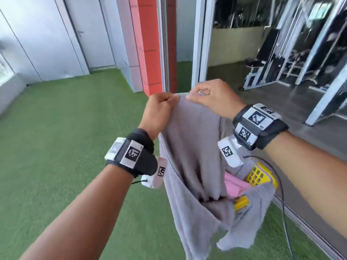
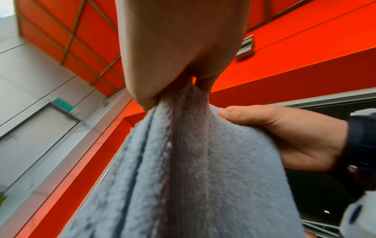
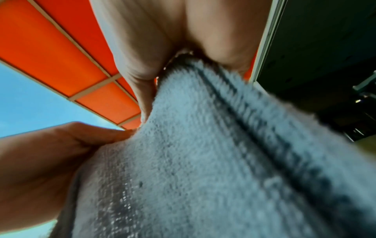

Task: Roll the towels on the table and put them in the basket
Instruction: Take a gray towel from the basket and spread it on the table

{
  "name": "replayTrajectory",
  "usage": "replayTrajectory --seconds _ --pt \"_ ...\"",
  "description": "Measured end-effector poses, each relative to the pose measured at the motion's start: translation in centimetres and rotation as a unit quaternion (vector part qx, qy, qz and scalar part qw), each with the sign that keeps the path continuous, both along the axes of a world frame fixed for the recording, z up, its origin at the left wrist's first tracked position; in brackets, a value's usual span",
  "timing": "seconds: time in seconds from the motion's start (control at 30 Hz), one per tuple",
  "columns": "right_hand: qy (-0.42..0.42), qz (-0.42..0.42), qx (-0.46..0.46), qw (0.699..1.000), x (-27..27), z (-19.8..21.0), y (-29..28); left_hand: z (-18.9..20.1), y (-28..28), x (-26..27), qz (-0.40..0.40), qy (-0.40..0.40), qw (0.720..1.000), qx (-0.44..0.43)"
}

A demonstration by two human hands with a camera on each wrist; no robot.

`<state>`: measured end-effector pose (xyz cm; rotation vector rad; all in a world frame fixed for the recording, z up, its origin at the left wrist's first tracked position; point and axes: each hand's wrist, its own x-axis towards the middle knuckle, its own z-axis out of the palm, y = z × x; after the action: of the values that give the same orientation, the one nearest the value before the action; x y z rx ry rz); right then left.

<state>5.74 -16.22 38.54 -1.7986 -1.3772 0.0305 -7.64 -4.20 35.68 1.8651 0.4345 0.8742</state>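
The person's left hand (image 1: 159, 109) is pinching the top edge of a soft grey terry-cloth towel (image 1: 193, 156), its fingers curled tight around the fabric. The right hand (image 1: 212, 98) is gripping the same edge just beside it, at about 1 o'clock from the left hand in the head view, so that the two sets of knuckles are nearly touching. From the left wrist view, the grey towel (image 2: 193, 169) is bunching into a dark fold where it is leaving the left hand (image 2: 173, 56), and the right hand (image 2: 274, 136) is holding the cloth at 3 o'clock. From the right wrist view, the towel (image 3: 203, 161) is hanging down from the right hand (image 3: 162, 40), with the left hand (image 3: 61, 153) clasping its edge at 9 o'clock.

The towel is hanging in the air in front of the person, draping down toward 6 o'clock, and its lower part is trailing over a yellow plastic lattice basket (image 1: 261, 175). A folded pink towel (image 1: 234, 184) is lying inside that basket, at 5 o'clock from the hands. Green artificial turf (image 1: 65, 137) is covering the ground, and a red-orange tiled column (image 1: 148, 44) is standing at 12 o'clock.
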Motion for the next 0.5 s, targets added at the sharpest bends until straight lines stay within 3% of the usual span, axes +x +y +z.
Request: replayTrajectory --seconds 0.2,0.5 --pt "-0.047 -0.021 0.090 0.995 -4.3 8.9 4.1 11.1 3.1 -4.3 0.042 -0.007 0.996 0.083" --pt "-0.073 0.038 0.119 0.989 -11.5 19.5 11.1 21.3 6.8 -13.3 0.176 -0.029 0.971 0.159"
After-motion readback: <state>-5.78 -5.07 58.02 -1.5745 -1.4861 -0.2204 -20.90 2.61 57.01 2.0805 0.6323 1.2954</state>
